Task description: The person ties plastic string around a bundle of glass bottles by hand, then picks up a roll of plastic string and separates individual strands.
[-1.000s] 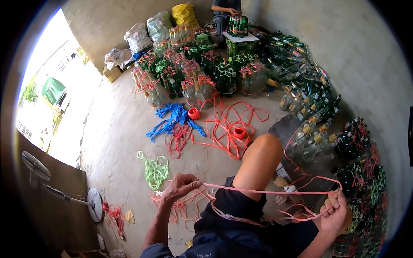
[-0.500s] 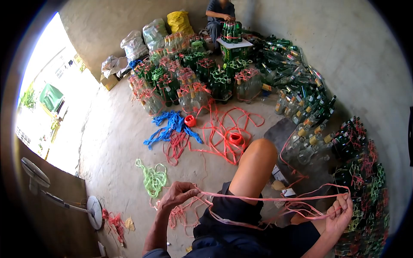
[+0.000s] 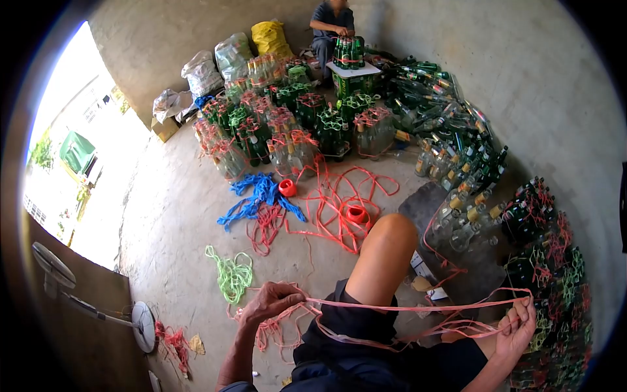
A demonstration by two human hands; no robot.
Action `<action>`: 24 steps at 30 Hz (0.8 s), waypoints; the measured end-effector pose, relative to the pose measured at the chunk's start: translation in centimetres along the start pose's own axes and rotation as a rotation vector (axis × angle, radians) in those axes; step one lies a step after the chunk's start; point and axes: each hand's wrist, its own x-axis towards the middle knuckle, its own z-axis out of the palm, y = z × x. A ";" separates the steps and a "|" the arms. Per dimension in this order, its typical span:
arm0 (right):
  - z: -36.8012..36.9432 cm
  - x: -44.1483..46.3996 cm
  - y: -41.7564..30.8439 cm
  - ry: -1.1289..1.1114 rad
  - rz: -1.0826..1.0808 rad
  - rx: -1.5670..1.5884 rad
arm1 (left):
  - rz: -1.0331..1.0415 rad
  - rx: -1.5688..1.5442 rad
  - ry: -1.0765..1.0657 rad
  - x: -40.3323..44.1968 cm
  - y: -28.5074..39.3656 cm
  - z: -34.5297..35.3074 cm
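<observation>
A pink plastic twine stretches nearly level across my lap, with looser loops hanging beneath it. My left hand pinches one end between thumb and fingers, left of my raised knee. At the right, my right hand is closed around the other part, the strands passing over its fingertips. On the floor near my left hand lie a light green twine heap and tangled pink strands. Beyond my knee are loose red twine, a red twine roll and blue strips.
Tied bundles of bottles stand ahead, and loose green bottles pile along the right wall. More tied bundles are at my right. A person works behind a box. A standing fan is at the left.
The twine's upper strand between my hands has straightened, its loop by my right hand hanging lower. My left hand has moved slightly down and right. Both hands keep their hold.
</observation>
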 end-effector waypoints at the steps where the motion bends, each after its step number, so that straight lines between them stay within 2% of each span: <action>1: -0.1 0.0 -0.1 0.006 -0.006 -0.001 | -0.004 0.014 -0.006 0.0 0.0 0.0; 8: -2.0 0.4 -0.6 -0.014 -0.008 -0.001 | 0.006 0.015 -0.037 0.3 1.0 -0.1; 17: -3.9 0.6 -2.4 0.075 -0.159 -0.012 | -0.017 0.001 -0.015 0.2 0.8 -0.6; 24: -4.5 0.0 -3.5 -0.030 -0.170 -0.071 | 0.015 -0.045 0.051 0.3 1.3 -0.2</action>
